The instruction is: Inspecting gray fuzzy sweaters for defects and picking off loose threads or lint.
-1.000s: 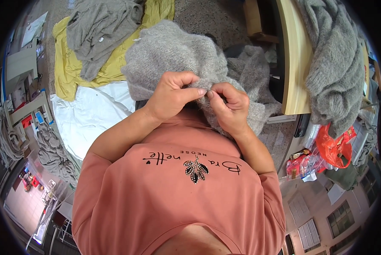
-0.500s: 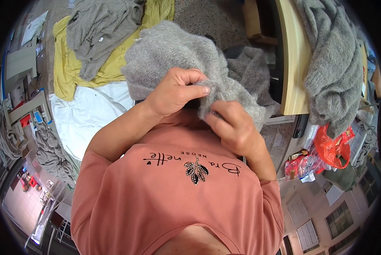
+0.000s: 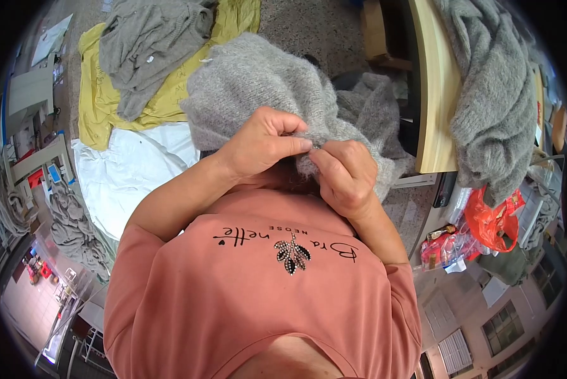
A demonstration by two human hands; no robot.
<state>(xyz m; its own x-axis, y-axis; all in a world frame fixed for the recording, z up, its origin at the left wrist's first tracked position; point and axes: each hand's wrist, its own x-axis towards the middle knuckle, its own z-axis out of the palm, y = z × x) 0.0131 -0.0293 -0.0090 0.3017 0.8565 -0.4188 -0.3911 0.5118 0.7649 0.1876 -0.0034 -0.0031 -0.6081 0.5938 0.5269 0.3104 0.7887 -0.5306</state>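
Note:
A fuzzy grey knitted garment (image 3: pixel 258 79) lies bunched over my lap and spreads away from me. My left hand (image 3: pixel 268 139) pinches a fold of it between thumb and index finger. Close beside, the thumb and fingers of my right hand (image 3: pixel 345 170) are pressed together on the same fold, nearly touching the left fingertips. Something tiny and dark shows at the fingertips, too small to name. The garment's near edge hangs below my fingers.
Another grey knit (image 3: pixel 151 50) lies on a yellow sheet (image 3: pixel 94 95) at the far left, beside white plastic (image 3: pixel 132 170). On the right, a pale wooden tabletop edge (image 3: pixel 438 95) carries more grey knitwear (image 3: pixel 492 114). A red plastic bag (image 3: pixel 492 227) sits nearer me.
My right hand has moved up and slightly closer to the left, its fingers now at the left fingertips. The garment fold has shifted slightly; the left hand stays nearly in place.

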